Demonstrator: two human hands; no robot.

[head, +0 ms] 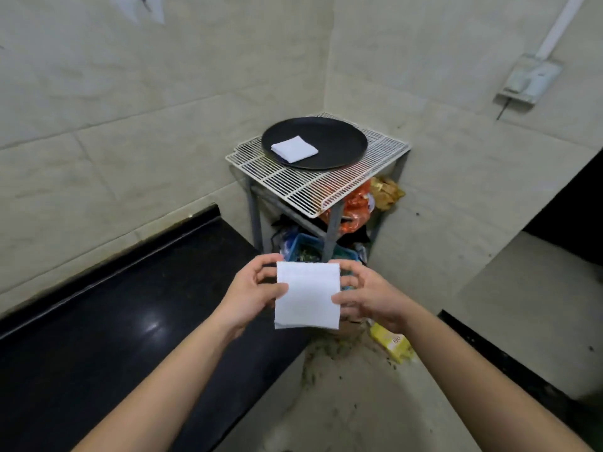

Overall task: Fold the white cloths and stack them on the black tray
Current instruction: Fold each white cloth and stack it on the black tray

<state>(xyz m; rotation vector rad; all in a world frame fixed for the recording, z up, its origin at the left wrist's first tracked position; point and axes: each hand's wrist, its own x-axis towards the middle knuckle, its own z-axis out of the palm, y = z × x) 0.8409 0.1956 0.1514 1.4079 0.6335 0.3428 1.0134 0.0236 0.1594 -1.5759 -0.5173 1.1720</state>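
A glossy black stone bench (114, 321) with a raised back edge runs along the tiled wall on the left. Just right of its near end, the left hand (251, 295) pinches the left edge of a white square cloth (306, 295). The thumb lies on the near face and the curled fingers (264, 261) reach round the upper left corner. The cloth hangs upright in the air between both hands, above the floor and not touching the bench. It looks folded into layers, though the view does not show how many. The right hand (368, 295) pinches the right edge the same way, thumb in front and curled fingers at the upper right corner.

Farther off, in the corner of the room, a white wire rack (293, 184) lies flat on a grey metal stand (332, 230). A round black tray (339, 132) rests on it. A small folded white cloth (294, 149) lies on the left part of the tray, well apart from the hands. Orange plastic bags (355, 203) and a blue basket (306, 246) sit under the rack. A yellow packet (393, 345) lies on the floor just beside the right wrist. On the far right wall is a white plastic box (530, 81).
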